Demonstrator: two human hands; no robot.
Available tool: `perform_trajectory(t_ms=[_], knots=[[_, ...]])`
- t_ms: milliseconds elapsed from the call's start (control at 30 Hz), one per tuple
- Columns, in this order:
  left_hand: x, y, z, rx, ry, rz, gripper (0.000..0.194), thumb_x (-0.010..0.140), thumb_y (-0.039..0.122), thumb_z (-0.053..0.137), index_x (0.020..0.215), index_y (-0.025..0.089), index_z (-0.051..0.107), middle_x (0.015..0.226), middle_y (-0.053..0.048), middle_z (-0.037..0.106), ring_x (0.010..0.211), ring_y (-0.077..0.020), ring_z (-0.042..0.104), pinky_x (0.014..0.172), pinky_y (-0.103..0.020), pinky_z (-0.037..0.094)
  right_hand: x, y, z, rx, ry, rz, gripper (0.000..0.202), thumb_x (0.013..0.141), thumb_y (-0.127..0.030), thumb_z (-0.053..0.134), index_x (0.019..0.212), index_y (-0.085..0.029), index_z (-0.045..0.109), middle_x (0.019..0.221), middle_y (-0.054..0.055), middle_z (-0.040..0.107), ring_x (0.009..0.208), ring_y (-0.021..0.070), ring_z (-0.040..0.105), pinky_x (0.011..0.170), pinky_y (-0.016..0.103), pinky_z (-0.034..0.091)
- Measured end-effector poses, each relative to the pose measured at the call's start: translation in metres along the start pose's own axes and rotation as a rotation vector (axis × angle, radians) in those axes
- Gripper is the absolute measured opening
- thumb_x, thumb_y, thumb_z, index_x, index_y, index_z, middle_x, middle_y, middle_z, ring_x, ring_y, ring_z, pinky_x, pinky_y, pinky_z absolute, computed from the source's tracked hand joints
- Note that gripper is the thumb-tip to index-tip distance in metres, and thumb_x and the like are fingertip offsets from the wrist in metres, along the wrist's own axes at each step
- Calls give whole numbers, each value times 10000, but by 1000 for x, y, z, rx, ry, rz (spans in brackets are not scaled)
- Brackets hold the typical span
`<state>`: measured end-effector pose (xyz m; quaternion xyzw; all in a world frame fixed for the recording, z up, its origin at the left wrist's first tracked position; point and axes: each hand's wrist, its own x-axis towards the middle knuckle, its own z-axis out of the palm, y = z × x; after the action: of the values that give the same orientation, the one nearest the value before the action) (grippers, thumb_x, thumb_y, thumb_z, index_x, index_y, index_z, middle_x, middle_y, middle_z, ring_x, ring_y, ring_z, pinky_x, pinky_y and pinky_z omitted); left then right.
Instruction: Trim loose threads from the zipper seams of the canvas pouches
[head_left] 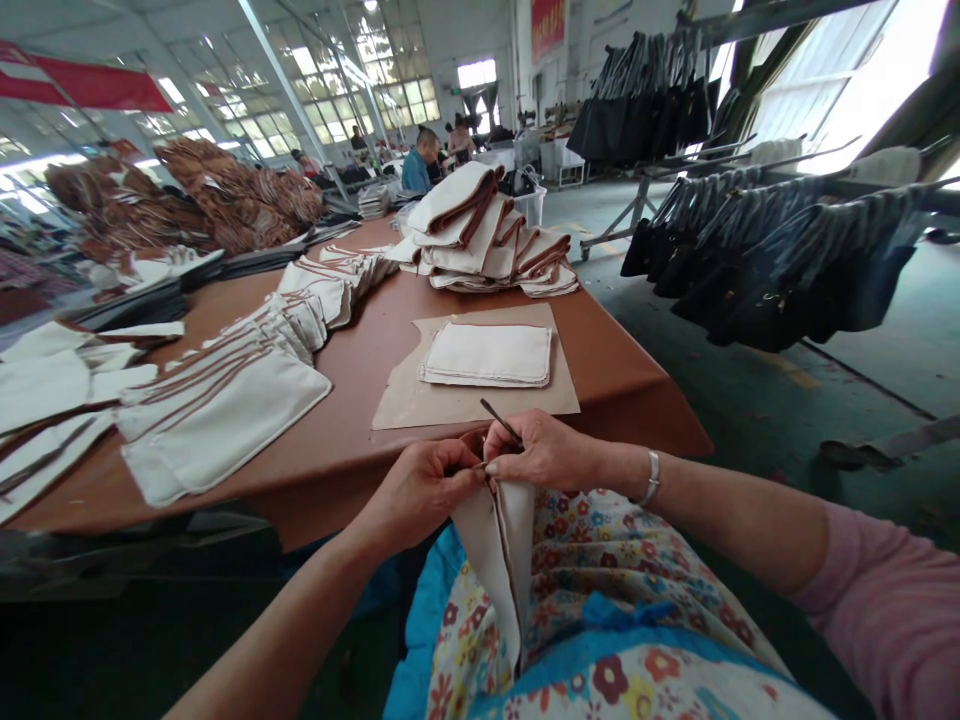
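Cream piece (480, 545) | left fingers (460, 484), right fingers (511, 466) pinch its hidden top | dark tool (500, 420), lower end covered

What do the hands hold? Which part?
Left hand and right hand pinch white cloth at its top; the right also grips a dark stick, one end showing.

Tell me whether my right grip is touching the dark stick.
Touching: the head view shows the dark stick held in the right grip, one end jutting out.

The site is a bag-making workshop: piled fabric pieces (454, 215) occupy the tabletop (356, 370), black bags (780, 300) hang from racks (750, 22), with a worker (418, 172) and paned windows (409, 100) visible beyond.
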<state>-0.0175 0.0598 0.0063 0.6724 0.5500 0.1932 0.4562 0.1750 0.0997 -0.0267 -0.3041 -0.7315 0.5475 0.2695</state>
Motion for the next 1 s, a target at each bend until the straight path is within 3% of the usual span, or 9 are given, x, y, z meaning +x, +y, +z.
perform_trajectory(t_ms=[200, 433, 567, 700, 800, 900, 1000], knots=[[-1, -3, -1, -59, -21, -40, 256, 808, 358, 638, 717, 119, 624, 614, 29, 493, 547, -82, 385, 482, -188, 246, -4, -3, 6, -80, 102, -45, 44, 726, -94, 597, 740, -115, 633, 673, -14, 622, 597, 78, 491, 548, 188, 348], [1, -14, 1, -541, -104, -199, 457, 830, 557, 595, 736, 111, 617, 606, 2, 546, 473, -77, 408, 437, -190, 274, -11, 14, 10, -342, 180, -515, 72, 863, -123, 549, 835, -139, 614, 811, 41, 632, 753, 128, 577, 727, 236, 462], [1, -16, 4, -559, -193, -266, 475, 762, 575, 680, 779, 104, 627, 654, -23, 605, 480, -78, 436, 445, -187, 291, -13, 26, 8, -591, 162, -726, 113, 916, -145, 479, 938, -148, 590, 888, 88, 642, 867, 164, 591, 799, 279, 492], [1, -17, 5, -448, -172, -239, 446, 748, 540, 715, 713, 119, 570, 574, 37, 491, 469, -52, 340, 430, -171, 230, -16, 35, 9, -746, 169, -807, 142, 916, -144, 464, 955, -148, 601, 891, 90, 635, 870, 170, 581, 795, 282, 490], [-2, -16, 4, -322, -162, -145, 410, 806, 519, 660, 757, 120, 575, 609, 34, 481, 515, -62, 362, 452, -168, 249, -20, 34, 8, -562, 162, -700, 143, 934, -195, 478, 955, -144, 610, 917, 84, 634, 874, 153, 581, 794, 259, 479], [-5, -11, 3, -155, -147, -31, 376, 874, 490, 576, 791, 124, 586, 638, 29, 477, 551, -76, 388, 472, -175, 278, -20, 25, 2, -185, 141, -363, 274, 982, -332, 435, 985, -123, 613, 836, 51, 613, 747, 118, 559, 691, 220, 459], [-8, -4, 0, 50, -98, 105, 351, 913, 436, 531, 744, 132, 577, 636, 37, 445, 564, -78, 381, 483, -181, 284, -16, 13, -8, 44, 8, -119, 399, 989, -427, 402, 922, -98, 619, 770, 27, 577, 652, 89, 491, 595, 194, 399]])
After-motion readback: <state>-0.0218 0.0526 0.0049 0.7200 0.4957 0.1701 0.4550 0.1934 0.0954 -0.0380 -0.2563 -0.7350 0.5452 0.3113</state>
